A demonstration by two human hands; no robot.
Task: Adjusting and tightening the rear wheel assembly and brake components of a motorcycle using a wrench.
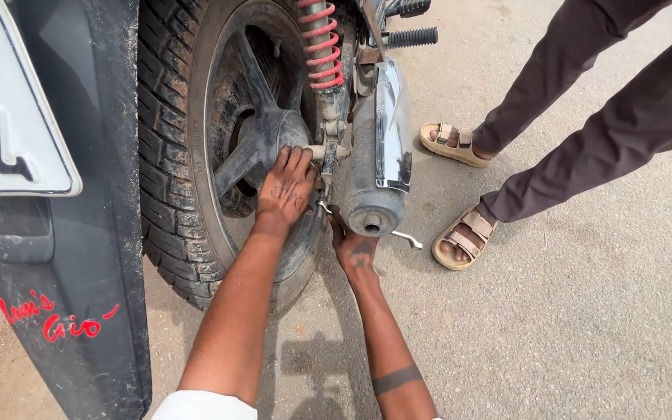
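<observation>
the left hand (285, 187) lies flat against the hub of the rear wheel (227, 148) of a motorbike, fingers together and pointing up toward the axle nut (319, 152) at the foot of the red-sprung shock absorber (322, 47). it presses rather than grips; nothing sits inside the palm. the right hand (354, 250) reaches in low, beneath the silencer (375, 155), and seems to be closed round the near end of a slim metal spanner (407, 238), whose far tip shows just beyond the silencer's mouth; the fingers are hidden behind the pipe, so the hold itself cannot be made out for certain.

the spanner is the thing in hand: thin, stiff steel, light, and likely slick with road grime, so it wants a full fist well back on the shank rather than a fingertip pinch. the wheel is heavy, rigid and dusty, with a knobbly tyre (166, 117); the bare spokes and hub give the firmest purchase. the silencer is hard, smooth metal, poor to grasp.

a black mudguard (103, 233) with a white number plate (9, 101) fills the left. another person's 2 sandalled feet (460, 194) stand on the tarmac, well apart from the hands.
</observation>
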